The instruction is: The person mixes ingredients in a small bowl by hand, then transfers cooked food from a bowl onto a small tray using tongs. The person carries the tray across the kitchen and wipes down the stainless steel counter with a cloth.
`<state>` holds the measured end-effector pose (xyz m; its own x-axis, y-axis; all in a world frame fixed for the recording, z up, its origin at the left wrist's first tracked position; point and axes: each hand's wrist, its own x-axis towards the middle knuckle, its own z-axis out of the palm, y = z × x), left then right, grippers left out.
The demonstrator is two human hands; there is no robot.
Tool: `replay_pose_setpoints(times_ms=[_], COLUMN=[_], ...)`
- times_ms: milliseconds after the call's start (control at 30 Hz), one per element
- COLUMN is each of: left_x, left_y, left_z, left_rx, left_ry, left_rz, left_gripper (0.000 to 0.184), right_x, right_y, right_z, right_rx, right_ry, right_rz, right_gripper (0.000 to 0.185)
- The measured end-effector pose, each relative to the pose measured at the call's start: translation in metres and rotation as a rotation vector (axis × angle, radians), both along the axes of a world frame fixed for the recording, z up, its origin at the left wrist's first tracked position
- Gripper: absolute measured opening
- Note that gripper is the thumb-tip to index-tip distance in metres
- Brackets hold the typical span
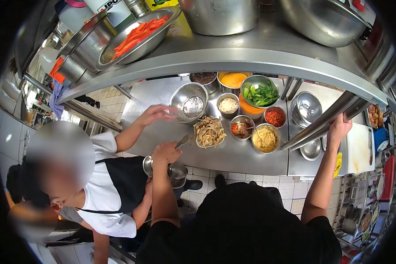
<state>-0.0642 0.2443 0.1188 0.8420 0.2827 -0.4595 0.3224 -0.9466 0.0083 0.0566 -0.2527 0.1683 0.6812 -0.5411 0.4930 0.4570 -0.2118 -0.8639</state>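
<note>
My left hand [166, 153] is closed around metal tongs [184, 140], whose tips point toward a square tray heaped with pale brown strips [209, 132]. Far to the right, my right hand [340, 128] is wrapped round a metal shelf post [322, 127]. Beside the strips stands a steel bowl [189, 103], and a co-worker's blurred hand [154, 114] hovers at its left rim. Below my left hand are small metal bowls [178, 170], close to the co-worker's other hand [149, 190]; who holds them is partly hidden.
A co-worker in a black apron [123, 182] stands close on my left. Containers of green vegetables [260, 91], chopped red pieces [275, 117] and yellow mince [265, 138] crowd the counter. Overhead runs a steel shelf [233, 53] with a bowl of orange strips [140, 37]. A white cutting board [358, 148] lies right.
</note>
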Motion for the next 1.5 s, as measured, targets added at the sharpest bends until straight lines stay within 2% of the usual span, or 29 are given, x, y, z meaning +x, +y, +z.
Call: replay_pose_setpoints(times_ms=[100, 167, 233, 300, 400, 533, 733, 800, 833, 900, 967, 1033, 1100, 1167, 1200, 1267, 1300, 1333, 1500], left_x=[0.009, 0.024, 0.059, 0.101, 0.130, 0.127, 0.132, 0.115, 0.107, 0.083, 0.052, 0.033, 0.023, 0.022, 0.027, 0.039, 0.045, 0.051, 0.066], left_y=[-0.005, 0.007, 0.012, 0.028, 0.037, 0.025, 0.036, 0.029, 0.029, 0.032, 0.029, 0.036, 0.053, 0.018, 0.014, 0.013, 0.015, 0.017, 0.029], left_z=[0.019, 0.014, 0.020, 0.002, -0.026, -0.048, -0.085, -0.079, -0.083, -0.092, -0.103, -0.167, -0.262, -0.210, -0.206, -0.200, -0.199, -0.198, -0.199], left_rx=[-0.014, -0.005, 0.054, 0.103, 0.047, 0.006, -0.128, -0.070, -0.082, -0.153, -0.282, -0.401, -0.782, -1.186, -1.192, -1.275, -1.279, -1.300, -1.310], left_ry=[-0.010, -0.214, -0.218, -0.094, -0.144, -0.250, -0.094, -0.424, -0.423, -1.123, -1.344, -1.256, -0.884, -0.473, -0.471, -0.259, -0.261, -0.219, -0.068], left_rz=[-0.027, -0.086, -0.070, -0.023, 0.056, 0.180, 0.222, 0.169, 0.170, 0.328, 0.495, 0.676, 0.740, 0.867, 0.871, 0.799, 0.801, 0.735, 0.481], left_gripper=[0.039, 0.038, 0.041, 0.045, 0.048, 0.051, 0.056, 0.040, 0.040, 0.030, 0.031, 0.033, 0.034, 0.034, 0.034, 0.033, 0.033, 0.032, 0.030], right_x=[0.001, 0.001, 0.002, 0.003, 0.001, 0.001, 0.004, 0.005, 0.005, 0.006, 0.005, 0.008, 0.010, 0.005, 0.009, 0.004, 0.003, 0.005, 0.011], right_y=[0.000, 0.001, -0.002, -0.003, -0.004, -0.005, -0.007, -0.011, -0.013, -0.012, -0.008, -0.016, -0.017, -0.017, -0.027, -0.018, -0.012, -0.005, -0.027], right_z=[0.000, 0.001, -0.003, -0.003, -0.003, -0.003, -0.005, -0.009, -0.010, -0.009, -0.007, -0.013, -0.015, -0.011, -0.019, -0.010, -0.007, -0.004, -0.017], right_rx=[0.006, 0.021, 0.032, 0.045, 0.018, -0.014, -0.036, -0.053, -0.045, -0.041, -0.012, -0.032, -0.048, -0.074, -0.051, -0.069, -0.082, -0.066, -0.076], right_ry=[-0.017, -0.009, -0.003, 0.000, -0.003, 0.010, 0.019, 0.004, -0.002, -0.011, -0.028, -0.044, -0.063, -0.006, 0.004, -0.003, -0.008, -0.087, -0.043], right_rz=[-0.020, -0.002, 0.011, 0.023, 0.016, -0.016, -0.033, -0.034, -0.024, -0.020, -0.024, -0.033, -0.030, -0.039, -0.019, -0.029, -0.040, -0.032, -0.036], right_gripper=[0.021, 0.021, 0.021, 0.021, 0.020, 0.020, 0.020, 0.020, 0.019, 0.019, 0.019, 0.019, 0.020, 0.019, 0.020, 0.020, 0.020, 0.021, 0.018])
